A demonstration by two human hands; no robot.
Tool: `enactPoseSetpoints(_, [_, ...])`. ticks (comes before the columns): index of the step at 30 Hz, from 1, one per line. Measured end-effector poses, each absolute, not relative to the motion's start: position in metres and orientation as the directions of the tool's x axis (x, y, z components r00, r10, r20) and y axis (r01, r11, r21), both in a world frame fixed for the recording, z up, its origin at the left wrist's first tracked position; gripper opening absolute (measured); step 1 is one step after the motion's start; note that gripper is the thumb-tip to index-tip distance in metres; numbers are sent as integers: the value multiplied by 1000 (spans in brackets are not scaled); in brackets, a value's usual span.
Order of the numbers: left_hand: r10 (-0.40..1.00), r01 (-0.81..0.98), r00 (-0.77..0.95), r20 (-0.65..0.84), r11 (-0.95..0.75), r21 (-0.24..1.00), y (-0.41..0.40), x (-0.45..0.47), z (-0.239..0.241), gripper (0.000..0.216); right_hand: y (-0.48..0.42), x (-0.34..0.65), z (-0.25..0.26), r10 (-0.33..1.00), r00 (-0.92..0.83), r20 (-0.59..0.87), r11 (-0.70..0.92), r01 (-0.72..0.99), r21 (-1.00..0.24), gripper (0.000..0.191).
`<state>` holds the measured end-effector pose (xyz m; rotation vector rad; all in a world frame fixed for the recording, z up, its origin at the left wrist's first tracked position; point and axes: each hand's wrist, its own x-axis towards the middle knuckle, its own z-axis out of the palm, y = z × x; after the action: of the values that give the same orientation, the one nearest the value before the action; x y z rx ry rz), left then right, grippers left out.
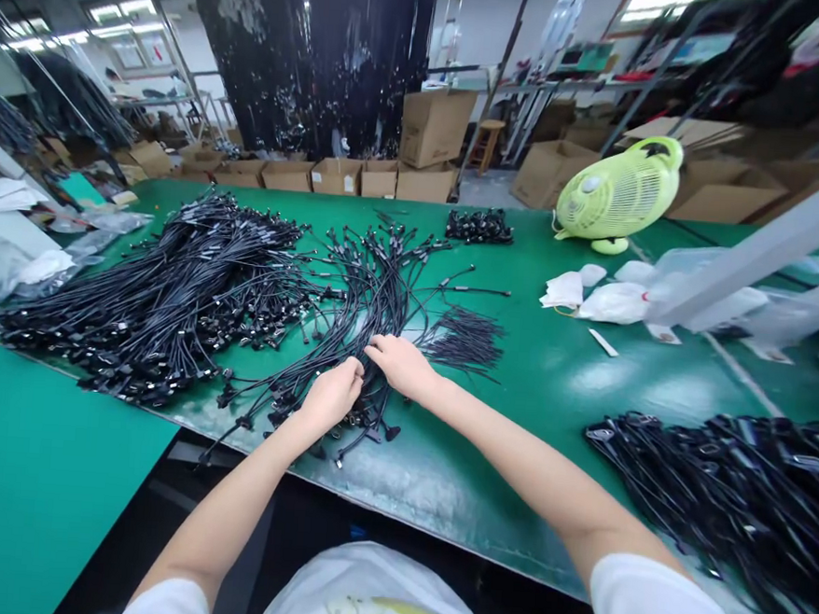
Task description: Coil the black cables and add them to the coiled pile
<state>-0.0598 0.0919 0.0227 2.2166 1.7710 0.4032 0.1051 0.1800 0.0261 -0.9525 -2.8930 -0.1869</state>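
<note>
My left hand (335,395) is closed, fingers curled on a black cable at the near side of a loose heap of black cables (382,291). Just to its right, my right hand (400,362) pinches at the same spot, thumb and fingers together over the strands. The fingers hide the exact part of the cable they grip. Small connectors show at the cables' ends, both beyond my hands and below them. Beside my right hand lies a fan of thin black ties or short wires (467,337).
A large pile of black cables (193,283) spreads on the left of the green table (513,427). Bundled cables (733,489) lie at right. Farther back are a small dark stack (480,226), a lime-green fan (624,191) and white plastic bags (617,301). Cardboard boxes (338,176) stand behind the table.
</note>
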Motion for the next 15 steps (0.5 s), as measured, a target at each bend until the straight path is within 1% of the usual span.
enactPoseSetpoints(1, [976,888,217,34,-212,408,90,-63,23,19,185,101,26,576,-809,118,804,587,93,25])
enactPoseSetpoints(3, [976,861,218,20,-202,466,86,-67,21,25,193,95,28,564,-816,122,812,576,99,24])
enactPoseSetpoints(6, [985,823,174,2,-147,549,83,-68,16,17,195,93,35,545,-826,144,822,560,100,25])
enactPoseSetpoints(10, [990,763,137,-35,-83,641,83,-67,14,20,192,101,30,533,-836,132,833,546,87,20])
enactPoseSetpoints(13, [983,697,174,-61,-79,713,81,-69,28,14,188,114,26,552,-820,152,822,566,70,17])
enactPoseSetpoints(15, [976,627,213,-53,-95,773,72,-72,47,18,187,120,31,568,-799,198,809,586,48,16])
